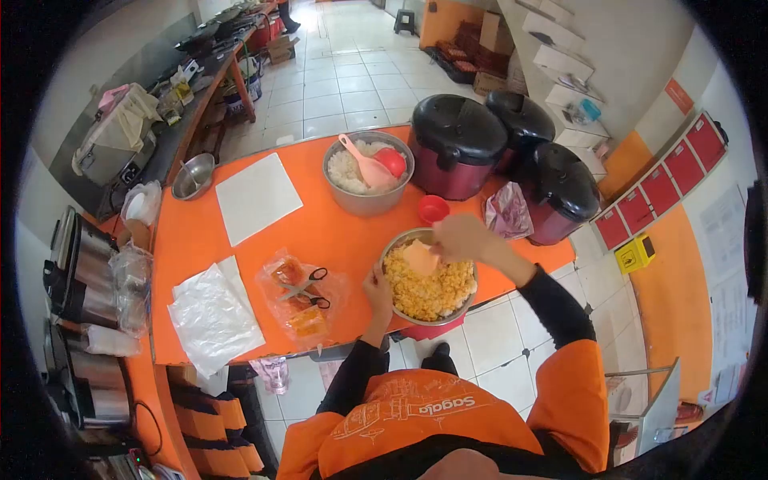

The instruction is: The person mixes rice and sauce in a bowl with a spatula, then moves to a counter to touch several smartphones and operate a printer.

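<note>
My right hand (466, 238) is closed around the handle of a peach-coloured rice paddle (421, 259), whose blade rests in yellow-orange seasoned rice (424, 294). The rice fills a round metal pot (436, 322) at the table's front edge. Against the pot's left side, my left hand (378, 290) grips the wall near the rim. Behind it stands a larger grey pot (366, 202) of white rice, with a pink paddle (370, 170) and a red scoop or cup (391, 162) lying on the rice. A small red bowl (434, 210) sits just beyond my right hand.
Several dark rice cookers (458, 148) and a crumpled foil packet (507, 211) crowd the right. Scissors (304, 286) lie on plastic packets left of the pot. White plastic bags (212, 316), a white sheet (258, 197) and a metal bowl (194, 177) occupy the orange table's (352, 248) left.
</note>
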The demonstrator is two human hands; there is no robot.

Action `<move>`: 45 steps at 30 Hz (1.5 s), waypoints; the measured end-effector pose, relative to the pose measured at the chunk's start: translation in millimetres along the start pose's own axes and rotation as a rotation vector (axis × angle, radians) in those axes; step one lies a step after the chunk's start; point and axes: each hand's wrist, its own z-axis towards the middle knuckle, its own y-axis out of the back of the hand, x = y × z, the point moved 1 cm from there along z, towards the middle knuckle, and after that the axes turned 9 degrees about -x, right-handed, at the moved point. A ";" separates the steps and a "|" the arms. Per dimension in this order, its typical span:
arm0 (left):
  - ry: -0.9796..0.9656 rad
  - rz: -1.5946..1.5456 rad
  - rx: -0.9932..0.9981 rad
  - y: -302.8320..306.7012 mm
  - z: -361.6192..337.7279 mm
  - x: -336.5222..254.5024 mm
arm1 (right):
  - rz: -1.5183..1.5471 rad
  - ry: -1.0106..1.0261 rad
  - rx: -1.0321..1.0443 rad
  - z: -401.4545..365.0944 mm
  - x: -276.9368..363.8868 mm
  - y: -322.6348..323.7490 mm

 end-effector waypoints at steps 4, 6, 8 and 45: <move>0.007 -0.041 -0.003 1.4 1.2 5.8 | 0.182 -0.141 0.007 -14.7 -1.8 -67.3; -0.003 0.085 -0.003 3.0 1.2 5.8 | 0.235 -0.372 0.092 -26.0 -15.8 -76.3; -0.037 0.052 -0.013 -0.7 1.6 3.3 | 0.244 -0.402 0.085 -31.6 -24.7 -76.2; -0.134 0.059 -0.096 -4.6 -5.1 -8.2 | 0.130 -0.456 0.145 -32.8 -47.1 -14.4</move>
